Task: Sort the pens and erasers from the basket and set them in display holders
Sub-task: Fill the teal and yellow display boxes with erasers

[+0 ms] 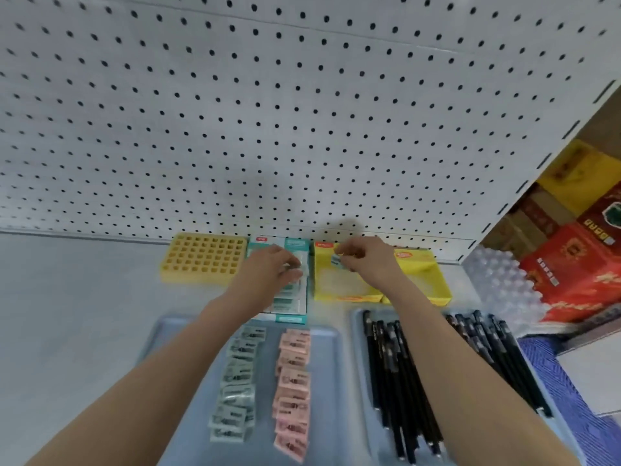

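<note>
Right hand [363, 258] has a small eraser [337, 260] pinched in its fingers, poised over the back-left corner of the yellow display box [433, 280], which shows nothing but its pale floor. Straight across at nine o'clock, the left hand [272, 267] is down in the teal display box [290, 318], fingers bent onto the row of pale erasers already standing there. Whether it is pinching one or just pressing it in, I cannot tell through the blur. So the teal box looks partly filled, the yellow one is barely begun, and I'd call this early going. At six o'clock from the teal box, the left tray [161, 331] carries two columns: grey erasers [235, 381], roughly nine or ten, and pink erasers [292, 381], about eight. That is a lot left to place! At three o'clock from that tray, the right tray [356, 317] holds the black pens [396, 381], a dozen or more, partly hidden by the right forearm. None is in the yellow pen holder [205, 258] at nine o'clock from the teal box: one holder, many holes, every visible hole empty. All this sits on the pale bench [67, 314] beneath a white pegboard [268, 129], with red cartons [578, 270] away at three o'clock.
</note>
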`<control>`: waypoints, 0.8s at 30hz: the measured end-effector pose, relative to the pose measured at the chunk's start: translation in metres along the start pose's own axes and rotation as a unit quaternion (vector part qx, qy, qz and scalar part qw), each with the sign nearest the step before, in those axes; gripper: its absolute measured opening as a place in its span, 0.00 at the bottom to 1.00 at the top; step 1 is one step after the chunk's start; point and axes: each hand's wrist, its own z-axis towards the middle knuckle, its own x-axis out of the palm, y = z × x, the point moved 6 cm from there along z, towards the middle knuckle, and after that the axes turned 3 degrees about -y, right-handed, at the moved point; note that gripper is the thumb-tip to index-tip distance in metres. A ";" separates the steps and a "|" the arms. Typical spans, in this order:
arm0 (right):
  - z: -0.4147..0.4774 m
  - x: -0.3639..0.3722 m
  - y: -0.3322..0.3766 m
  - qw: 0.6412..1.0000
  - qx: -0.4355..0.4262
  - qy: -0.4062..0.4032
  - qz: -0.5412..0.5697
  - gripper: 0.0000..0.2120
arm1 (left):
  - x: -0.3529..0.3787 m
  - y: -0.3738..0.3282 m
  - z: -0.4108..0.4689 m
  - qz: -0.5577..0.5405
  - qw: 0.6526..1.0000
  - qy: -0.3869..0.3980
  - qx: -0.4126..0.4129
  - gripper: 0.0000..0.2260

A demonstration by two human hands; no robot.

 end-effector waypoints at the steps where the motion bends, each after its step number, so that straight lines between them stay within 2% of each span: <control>1: 0.005 0.006 0.000 1.000 -0.010 0.007 -0.019 0.06 | 0.003 0.000 0.000 0.020 1.000 0.004 -0.001 0.11; 10: 0.016 0.024 0.007 0.989 -0.074 0.028 -0.126 0.07 | 0.008 0.007 0.004 0.025 1.000 -0.012 0.002 0.11; 19: 0.000 0.048 0.010 0.965 -0.136 -0.033 -0.224 0.09 | 0.009 0.011 0.004 0.022 1.000 -0.014 0.018 0.11; 24: 0.000 0.053 0.011 0.952 -0.133 -0.074 -0.266 0.06 | 0.013 0.015 0.005 -0.002 1.000 -0.005 0.026 0.11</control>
